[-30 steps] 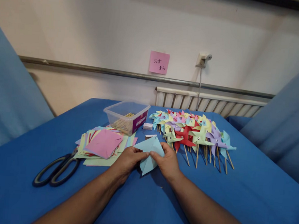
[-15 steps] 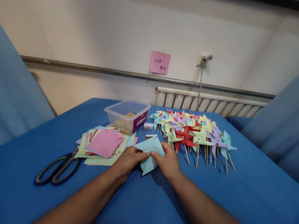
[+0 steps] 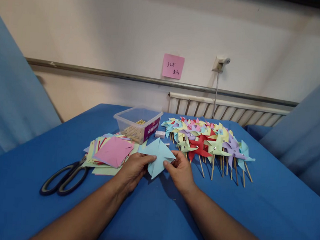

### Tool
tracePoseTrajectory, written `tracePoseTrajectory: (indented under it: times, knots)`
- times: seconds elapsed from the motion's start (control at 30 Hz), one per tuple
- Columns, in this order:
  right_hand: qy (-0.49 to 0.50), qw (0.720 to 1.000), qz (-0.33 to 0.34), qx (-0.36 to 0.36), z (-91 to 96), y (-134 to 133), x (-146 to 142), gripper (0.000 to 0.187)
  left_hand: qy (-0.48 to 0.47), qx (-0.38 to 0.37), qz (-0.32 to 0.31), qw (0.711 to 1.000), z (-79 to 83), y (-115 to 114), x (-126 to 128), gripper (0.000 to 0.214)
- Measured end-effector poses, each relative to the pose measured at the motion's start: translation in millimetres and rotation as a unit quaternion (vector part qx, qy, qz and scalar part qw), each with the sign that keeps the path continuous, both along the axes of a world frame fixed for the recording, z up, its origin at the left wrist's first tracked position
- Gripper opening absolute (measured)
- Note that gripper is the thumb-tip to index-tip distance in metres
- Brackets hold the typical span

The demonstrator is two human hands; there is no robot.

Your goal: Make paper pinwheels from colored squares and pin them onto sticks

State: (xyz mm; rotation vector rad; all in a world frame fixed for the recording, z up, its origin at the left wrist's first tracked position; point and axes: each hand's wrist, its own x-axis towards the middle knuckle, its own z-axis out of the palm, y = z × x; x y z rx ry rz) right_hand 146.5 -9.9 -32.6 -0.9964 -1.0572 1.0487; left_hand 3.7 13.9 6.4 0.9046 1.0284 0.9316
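Note:
Between my two hands is a light blue paper square (image 3: 158,154) with slits cut in from its corners. It is held up above the blue tablecloth, one corner pointing toward me. My left hand (image 3: 137,167) pinches its left side, thumb on top and fingers underneath. On the right side, my right hand (image 3: 180,169) grips the paper with the thumb in front and the fingers behind. Left of my left hand lies a pile of coloured paper squares, a pink square (image 3: 114,151) on top. Scissors (image 3: 65,179) with dark handles lie by the pile, their blades partly hidden under it.
Behind the paper pile stands a clear plastic box (image 3: 137,125) holding thin wooden sticks. A small box (image 3: 160,134) sits beside it. Many finished paper pinwheels (image 3: 202,146) on sticks lie at the right. Behind the table are a radiator (image 3: 232,108) and a metal rail (image 3: 124,76).
The blue paper has flattened out from a partly bent shape and turned more face-on to me. My right thumb has moved from its middle to its right edge.

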Motion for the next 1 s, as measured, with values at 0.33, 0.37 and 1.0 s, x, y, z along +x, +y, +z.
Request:
tracePoseTrajectory:
  times: [0.33, 0.37, 1.0]
  knots:
    - [-0.253, 0.952, -0.080, 0.152, 7.7, -8, 6, 0.051, -0.089, -0.039, 0.039, 0.995, 2.5, 4, -4, 0.020]
    - [-0.270, 0.945, -0.079, 0.166, 8.9, -9, 5, 0.046, -0.091, -0.042, 0.041, 0.994, 1.8, 4, -4, 0.020]
    - [-0.359, 0.906, -0.072, 0.212, 20.6, -16, 6, 0.013, -0.082, -0.041, 0.018, 0.996, 5.2, -1, 0, 0.017]
